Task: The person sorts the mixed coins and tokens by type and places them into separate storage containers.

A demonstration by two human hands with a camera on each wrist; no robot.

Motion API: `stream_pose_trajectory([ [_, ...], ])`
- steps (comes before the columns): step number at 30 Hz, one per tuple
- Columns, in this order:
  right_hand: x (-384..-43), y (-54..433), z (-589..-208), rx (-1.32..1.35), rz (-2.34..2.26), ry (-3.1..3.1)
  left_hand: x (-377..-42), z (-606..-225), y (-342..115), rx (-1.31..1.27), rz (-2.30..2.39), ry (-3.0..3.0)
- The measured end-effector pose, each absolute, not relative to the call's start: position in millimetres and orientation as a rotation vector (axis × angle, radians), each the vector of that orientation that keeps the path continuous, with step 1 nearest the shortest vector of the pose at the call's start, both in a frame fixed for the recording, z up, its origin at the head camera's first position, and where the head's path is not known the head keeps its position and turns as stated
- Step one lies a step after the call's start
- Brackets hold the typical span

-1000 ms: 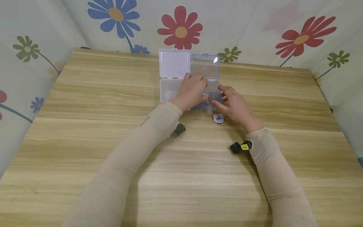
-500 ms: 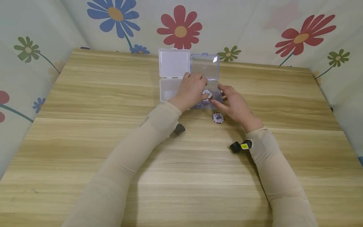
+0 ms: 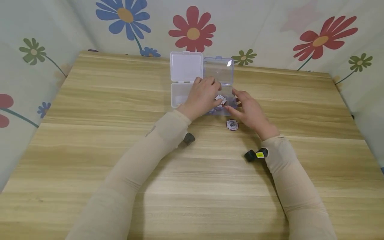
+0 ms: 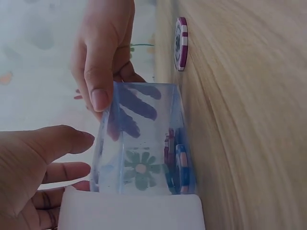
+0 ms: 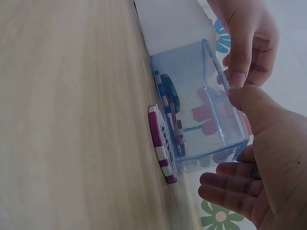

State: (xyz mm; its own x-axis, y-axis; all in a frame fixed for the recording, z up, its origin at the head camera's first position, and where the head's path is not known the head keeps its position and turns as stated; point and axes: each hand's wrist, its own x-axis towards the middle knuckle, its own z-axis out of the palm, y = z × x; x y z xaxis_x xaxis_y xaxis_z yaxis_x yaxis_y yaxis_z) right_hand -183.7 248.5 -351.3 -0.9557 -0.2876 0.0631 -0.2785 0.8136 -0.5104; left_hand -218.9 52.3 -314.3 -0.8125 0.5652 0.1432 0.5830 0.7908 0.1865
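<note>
My right hand holds the right side of a clear bluish plastic box, with the thumb at its rim and the fingers along the outer wall. Several poker chips lie at its bottom, among them a white-and-red chip and a blue chip. Over the box hovers my left hand, fingers loosely bent, nothing seen between them. In the left wrist view the left hand is beside the rim. One white-and-purple poker chip rests on the table in front of the box.
Left of the bluish box stands a white plastic box with its lid raised. The bluish box's clear lid is also up. Both are near the back edge of the wooden table, before a flowered curtain.
The white-and-red poker chip, partly covered and tilted a second ago, now shows its face inside the bluish box. Both hands stay nearly in place.
</note>
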Motion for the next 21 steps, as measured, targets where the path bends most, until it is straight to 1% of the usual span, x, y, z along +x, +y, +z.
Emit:
stream_pose_trajectory([
  [10, -185, 249, -350, -0.464, -0.818, 2.981, -200, -309, 43, -0.867, -0.498, -2.753],
  [21, -186, 248, -350, -0.481, -0.834, 2.977, -180, -310, 40, -0.944, -0.509, -2.664],
])
